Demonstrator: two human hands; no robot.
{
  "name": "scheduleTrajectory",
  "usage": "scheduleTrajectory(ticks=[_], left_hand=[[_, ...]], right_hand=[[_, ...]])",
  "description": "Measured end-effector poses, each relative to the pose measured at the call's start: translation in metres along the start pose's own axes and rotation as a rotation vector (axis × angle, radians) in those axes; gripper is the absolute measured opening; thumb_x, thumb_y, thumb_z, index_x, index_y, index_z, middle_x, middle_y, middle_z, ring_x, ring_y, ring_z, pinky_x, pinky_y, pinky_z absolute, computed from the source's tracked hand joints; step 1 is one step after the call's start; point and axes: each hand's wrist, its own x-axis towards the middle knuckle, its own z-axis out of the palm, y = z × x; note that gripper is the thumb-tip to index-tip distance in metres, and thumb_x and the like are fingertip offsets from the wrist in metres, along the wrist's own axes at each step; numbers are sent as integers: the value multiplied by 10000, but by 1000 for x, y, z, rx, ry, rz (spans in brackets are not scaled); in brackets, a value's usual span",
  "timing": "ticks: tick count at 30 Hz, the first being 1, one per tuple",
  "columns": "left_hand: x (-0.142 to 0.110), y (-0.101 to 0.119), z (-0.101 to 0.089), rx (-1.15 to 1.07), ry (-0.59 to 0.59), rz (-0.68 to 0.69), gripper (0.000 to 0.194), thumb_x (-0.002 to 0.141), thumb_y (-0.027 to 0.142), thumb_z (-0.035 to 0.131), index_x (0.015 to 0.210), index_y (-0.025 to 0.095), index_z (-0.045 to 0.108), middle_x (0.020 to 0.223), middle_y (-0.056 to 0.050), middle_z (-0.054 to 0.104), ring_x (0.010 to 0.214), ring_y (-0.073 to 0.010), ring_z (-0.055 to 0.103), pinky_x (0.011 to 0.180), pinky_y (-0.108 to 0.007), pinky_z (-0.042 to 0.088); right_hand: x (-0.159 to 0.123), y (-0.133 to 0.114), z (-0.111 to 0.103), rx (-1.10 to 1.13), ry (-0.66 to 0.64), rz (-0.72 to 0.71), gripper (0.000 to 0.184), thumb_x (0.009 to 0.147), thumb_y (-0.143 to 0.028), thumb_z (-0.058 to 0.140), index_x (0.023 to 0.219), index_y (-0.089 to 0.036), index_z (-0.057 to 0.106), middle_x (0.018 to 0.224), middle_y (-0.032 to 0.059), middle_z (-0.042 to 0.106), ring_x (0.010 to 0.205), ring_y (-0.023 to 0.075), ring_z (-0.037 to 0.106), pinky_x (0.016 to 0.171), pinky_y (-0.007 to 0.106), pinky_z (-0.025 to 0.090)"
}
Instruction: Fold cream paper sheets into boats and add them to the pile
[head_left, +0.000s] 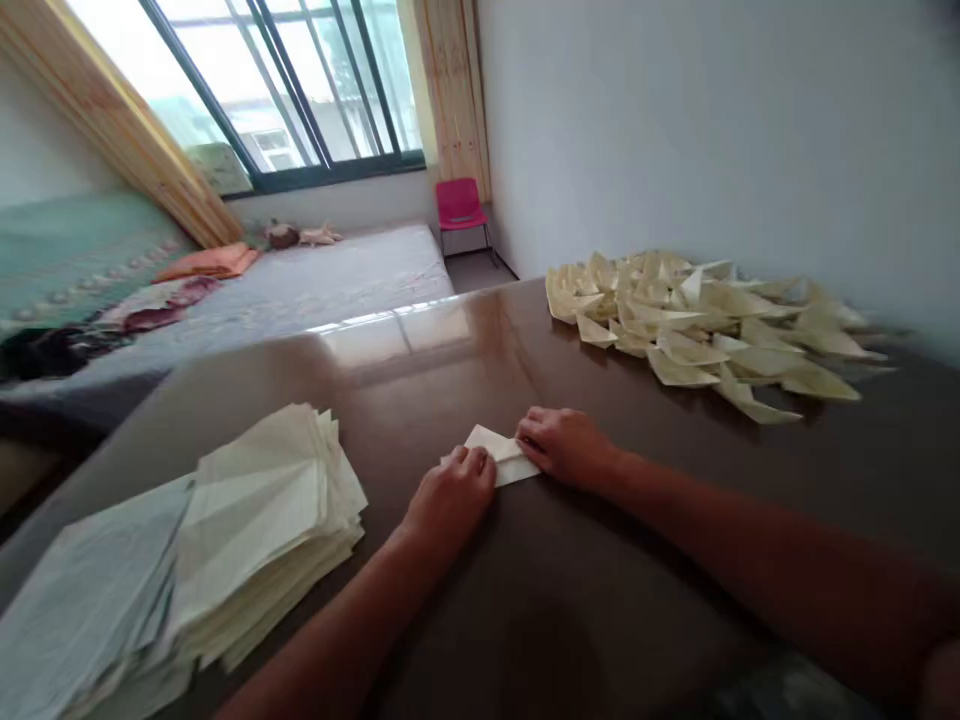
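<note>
The fold is the likeliest thing to go wrong: the small folded cream paper (514, 472) lies on the table between the two hands, and if one end is drawn harder than the other, its crease could run crooked. The left hand (454, 495) has its fingers curled down and closed on the left end; the right hand (568, 446) has its fingers and thumb gathered on the right end. How far each pinches rather than presses, I cannot tell. Thin paper like this could also tear along a crease under a sharp tug, or skid on so slick a top if the fingertips let up. The left forearm passes close to the uneven stack of cream sheets (259, 510), so a wide elbow might push it askew against the bluish sheets (101, 590) at its left. On the far right, the boat-shaped folded papers (679, 350) crowd together near the wall (675, 130), and a knock could crush their points. The surface is a glossy dark brown table (427, 395) mirroring the window (330, 90). Beyond it are a bed (360, 265) with a pale patterned cover, a pink chair (460, 203) in the far corner, and a yellowish curtain (451, 95).
</note>
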Motion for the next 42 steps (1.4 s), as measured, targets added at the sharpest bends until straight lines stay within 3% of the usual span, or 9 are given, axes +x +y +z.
scheduleTrajectory(ticks=[7,15,22,33,42], left_hand=[[-3,-1,-1,-77,40,-29,246,876,95,524,1108,128,601,1046,-83,627,936,-233,604,692,-330,592],[3,-3,-6,-72,1,-44,231,887,97,500,1088,152,601,1015,-80,629,901,-231,605,659,-315,572],[6,2,-2,17,49,-25,266,870,86,517,1126,93,591,995,-122,628,878,-248,602,623,-325,556],[0,0,4,65,227,20,382,901,120,488,1283,117,494,947,-90,598,857,-208,585,611,-274,518],[0,0,5,47,274,22,353,902,109,471,1254,113,493,939,-76,585,861,-202,588,622,-278,519]], right_hand=[[2,0,0,43,-47,15,239,956,-335,410,910,-218,613,926,24,628,792,149,576,655,277,306],[2,-1,4,69,-19,12,217,948,-310,418,900,-205,601,927,30,624,813,151,573,679,274,319],[2,2,0,149,-35,36,246,942,-321,425,925,-204,640,940,40,640,800,146,589,688,260,347],[2,5,6,439,16,164,229,909,-353,482,936,-244,681,885,17,680,760,137,605,665,237,383],[3,9,3,734,-30,211,240,860,-375,553,893,-196,710,794,23,715,686,138,618,615,232,411]])
